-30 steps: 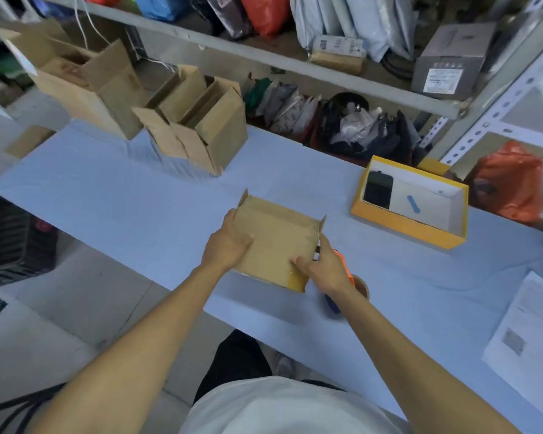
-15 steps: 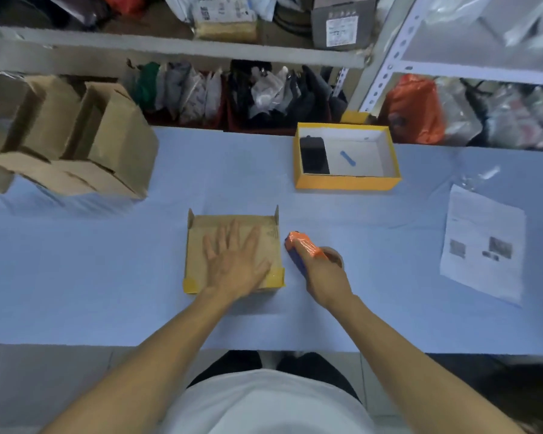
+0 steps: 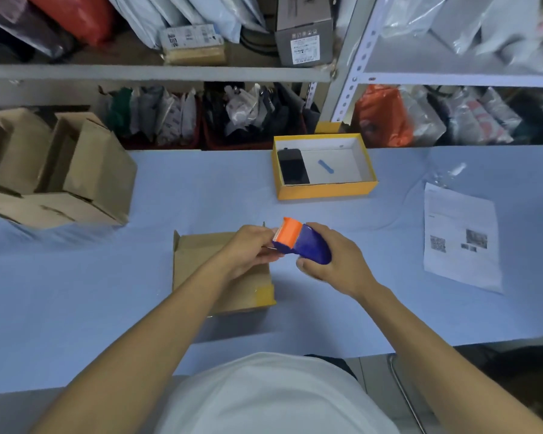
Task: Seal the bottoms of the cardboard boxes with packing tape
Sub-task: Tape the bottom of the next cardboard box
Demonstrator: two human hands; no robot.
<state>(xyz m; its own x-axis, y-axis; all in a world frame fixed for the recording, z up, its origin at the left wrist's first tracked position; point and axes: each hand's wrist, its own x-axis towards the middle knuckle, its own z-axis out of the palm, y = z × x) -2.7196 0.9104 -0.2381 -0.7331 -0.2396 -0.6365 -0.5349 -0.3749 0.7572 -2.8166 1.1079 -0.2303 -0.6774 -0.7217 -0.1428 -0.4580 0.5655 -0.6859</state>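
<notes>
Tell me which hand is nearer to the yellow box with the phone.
Right. The right hand, gripping the tape dispenser, is just below the yellow box; the left hand is lower-left, over the cardboard box.

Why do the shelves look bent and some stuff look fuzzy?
Head view: the wide lens bows the shelf rail and the table edge towards the corners; the cardboard boxes on the left and the bags at top right are smeared by blur; the tape dispenser in the middle stays fairly sharp; light is soft, with only faint shadows.
</notes>
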